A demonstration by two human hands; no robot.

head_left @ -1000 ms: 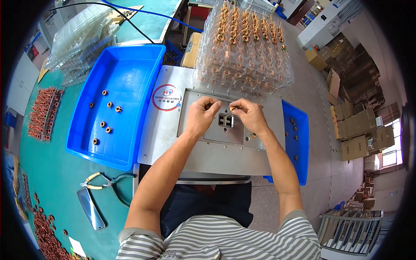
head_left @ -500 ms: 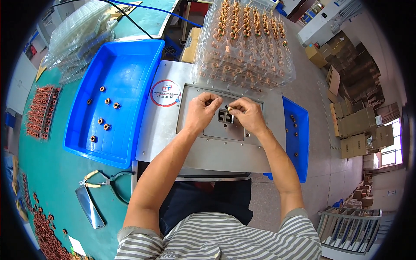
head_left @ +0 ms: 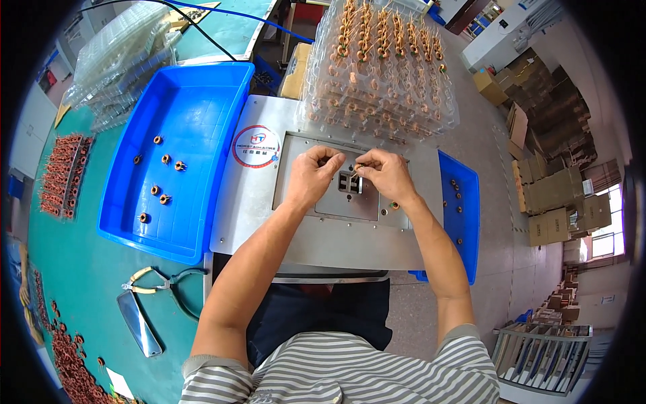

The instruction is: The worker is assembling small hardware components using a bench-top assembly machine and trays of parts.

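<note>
My right hand (head_left: 385, 170) pinches a small copper-wound ring coil (head_left: 358, 167) just above the dark slotted opening (head_left: 350, 182) of the steel machine top (head_left: 323, 239). Only part of that coil shows between the fingertips. To the left of the opening, my left hand (head_left: 315, 173) is closed, thumb against the fingers; whatever it may hold is hidden. Another small ring coil (head_left: 394, 205) lies on the steel beside my right wrist.
A blue tray (head_left: 182, 229) with several coils stands left, another blue bin (head_left: 464, 232) right. Stacked clear plastic trays (head_left: 377, 101) of coils rise behind the machine. Pliers (head_left: 161, 285), a phone (head_left: 139, 323) and a pile of coils (head_left: 70, 367) lie on the green table.
A ring coil now shows on the steel by my right wrist, where none was seen before. My right fingers have tilted slightly over the opening; my left hand has barely moved.
</note>
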